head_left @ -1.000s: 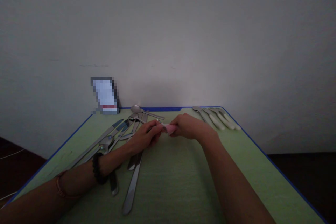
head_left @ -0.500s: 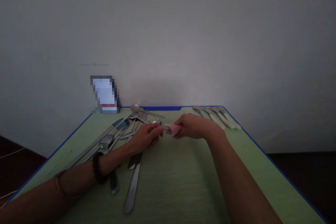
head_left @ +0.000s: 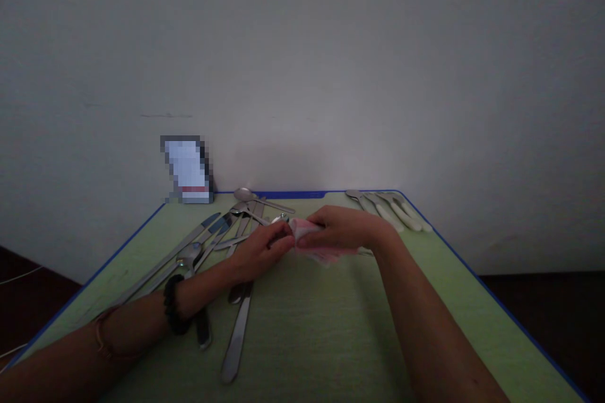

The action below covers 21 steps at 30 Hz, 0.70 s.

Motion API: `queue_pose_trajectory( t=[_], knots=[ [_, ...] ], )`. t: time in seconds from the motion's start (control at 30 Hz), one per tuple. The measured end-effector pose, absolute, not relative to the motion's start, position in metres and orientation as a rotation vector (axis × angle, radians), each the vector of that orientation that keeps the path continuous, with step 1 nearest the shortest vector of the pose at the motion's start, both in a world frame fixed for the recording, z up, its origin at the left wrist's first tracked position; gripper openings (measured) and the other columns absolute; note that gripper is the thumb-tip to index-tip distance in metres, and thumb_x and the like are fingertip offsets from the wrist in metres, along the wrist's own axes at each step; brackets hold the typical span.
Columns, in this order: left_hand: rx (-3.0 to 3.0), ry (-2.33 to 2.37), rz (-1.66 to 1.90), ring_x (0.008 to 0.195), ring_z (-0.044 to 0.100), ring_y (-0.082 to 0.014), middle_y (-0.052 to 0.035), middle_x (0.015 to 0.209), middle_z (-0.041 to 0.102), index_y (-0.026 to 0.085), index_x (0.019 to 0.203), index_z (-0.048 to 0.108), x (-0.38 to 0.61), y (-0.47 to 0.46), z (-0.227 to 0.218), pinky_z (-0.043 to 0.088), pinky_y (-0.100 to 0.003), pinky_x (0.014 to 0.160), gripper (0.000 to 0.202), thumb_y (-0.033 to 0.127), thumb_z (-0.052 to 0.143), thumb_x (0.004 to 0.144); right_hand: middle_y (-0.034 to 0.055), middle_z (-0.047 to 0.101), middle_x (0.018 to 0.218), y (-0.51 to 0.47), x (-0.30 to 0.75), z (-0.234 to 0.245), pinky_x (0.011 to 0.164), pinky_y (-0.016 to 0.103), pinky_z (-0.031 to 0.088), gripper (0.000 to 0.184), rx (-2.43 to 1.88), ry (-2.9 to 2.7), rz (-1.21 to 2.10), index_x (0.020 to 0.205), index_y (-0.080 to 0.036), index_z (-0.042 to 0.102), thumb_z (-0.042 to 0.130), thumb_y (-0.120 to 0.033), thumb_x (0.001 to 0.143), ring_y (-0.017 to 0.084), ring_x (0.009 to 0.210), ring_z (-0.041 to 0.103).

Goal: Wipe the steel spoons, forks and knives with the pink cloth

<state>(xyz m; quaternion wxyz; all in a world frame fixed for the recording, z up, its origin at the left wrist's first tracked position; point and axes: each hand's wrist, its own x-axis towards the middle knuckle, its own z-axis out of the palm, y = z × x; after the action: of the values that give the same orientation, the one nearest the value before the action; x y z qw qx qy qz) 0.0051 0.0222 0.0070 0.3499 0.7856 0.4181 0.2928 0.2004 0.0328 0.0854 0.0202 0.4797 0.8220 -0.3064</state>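
My right hand (head_left: 338,227) is closed around a pink-and-white cloth (head_left: 326,254), which hangs below the fingers. Beside it my left hand (head_left: 265,249) is pinched against the cloth's left side. Between the hands runs a thin piece of cutlery, mostly hidden in the cloth; its slim metal end (head_left: 365,252) sticks out near my right wrist. Whether it is a fork, a spoon or a knife cannot be seen. Just behind my left fingers shows a shiny spoon bowl (head_left: 282,218).
Loose metal knives and spoons overlap on the green table's left half, among them a long handle (head_left: 236,343) and a spoon (head_left: 190,254). Several white-handled utensils (head_left: 387,209) lie in a row at the back right. A blurred upright screen (head_left: 188,167) leans by the wall.
My right hand has brought the cloth left against my left fingers. More of the cloth now spreads under the right hand, and a metal end shows by the right wrist.
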Motion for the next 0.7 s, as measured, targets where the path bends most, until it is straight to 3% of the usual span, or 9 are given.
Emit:
queue_pose_trajectory(
  t=[0.17,0.23,0.3,0.33,0.43,0.6,0.7],
  knots=[
    [2.069,1.113,0.770,0.064,0.046,-0.0151,0.0019,0.068,0.053,0.020,0.077,0.051,0.007,0.020,0.011,0.038,-0.026,0.062,0.024,0.042,0.042,0.081,-0.0012,0.062,0.067,0.035,0.199,0.085,0.055,0.022,0.034,0.039,1.459,2.688,-0.986,0.079,-0.016,0.068,0.044,-0.044,0.090,0.011,0.060,0.052],
    [2.071,1.108,0.780,0.061,0.045,-0.0144,0.0028,0.065,0.051,0.020,0.076,0.051,0.006,0.020,0.010,0.038,-0.026,0.062,0.024,0.042,0.042,0.082,-0.0005,0.067,0.077,0.035,0.199,0.084,0.060,0.022,0.038,0.034,1.471,2.725,-1.050,0.089,-0.017,0.069,0.044,-0.040,0.091,0.012,0.068,0.057],
    [2.030,1.096,0.797,0.059,0.043,-0.0137,0.0038,0.062,0.048,0.019,0.077,0.052,0.005,0.022,0.006,0.037,-0.026,0.059,0.025,0.042,0.042,0.084,0.0020,0.070,0.096,0.034,0.201,0.083,0.066,0.022,0.042,0.031,1.577,2.721,-1.116,0.107,-0.018,0.066,0.055,-0.038,0.085,0.014,0.078,0.061],
    [1.989,1.088,0.807,0.057,0.042,-0.0133,0.0041,0.061,0.046,0.019,0.077,0.051,0.005,0.023,0.003,0.036,-0.025,0.057,0.027,0.042,0.041,0.085,0.0035,0.069,0.104,0.034,0.201,0.083,0.068,0.023,0.043,0.040,1.643,2.702,-1.129,0.115,-0.019,0.062,0.063,-0.038,0.080,0.015,0.082,0.062],
    [1.798,1.054,0.855,0.050,0.036,-0.0112,0.0057,0.056,0.039,0.020,0.071,0.044,0.004,0.026,-0.006,0.031,-0.023,0.049,0.035,0.048,0.035,0.090,0.0044,0.069,0.109,0.031,0.201,0.085,0.069,0.024,0.044,0.058,1.706,2.626,-1.051,0.115,-0.022,0.061,0.079,-0.040,0.063,0.018,0.087,0.063],
    [1.645,1.012,0.887,0.046,0.032,-0.0096,0.0068,0.056,0.035,0.021,0.069,0.039,0.005,0.028,-0.013,0.026,-0.022,0.043,0.036,0.050,0.037,0.091,0.0069,0.071,0.104,0.026,0.192,0.092,0.064,0.024,0.040,0.036,1.710,2.549,-0.663,0.106,-0.020,0.067,0.074,-0.023,0.070,0.019,0.086,0.063],
    [1.686,1.027,0.882,0.047,0.033,-0.0101,0.0063,0.056,0.036,0.022,0.069,0.039,0.005,0.029,-0.013,0.027,-0.022,0.044,0.037,0.050,0.035,0.091,0.0072,0.072,0.099,0.028,0.191,0.094,0.064,0.023,0.039,0.026,1.662,2.633,-0.618,0.102,-0.017,0.069,0.065,-0.020,0.077,0.018,0.084,0.063]
  ],
)
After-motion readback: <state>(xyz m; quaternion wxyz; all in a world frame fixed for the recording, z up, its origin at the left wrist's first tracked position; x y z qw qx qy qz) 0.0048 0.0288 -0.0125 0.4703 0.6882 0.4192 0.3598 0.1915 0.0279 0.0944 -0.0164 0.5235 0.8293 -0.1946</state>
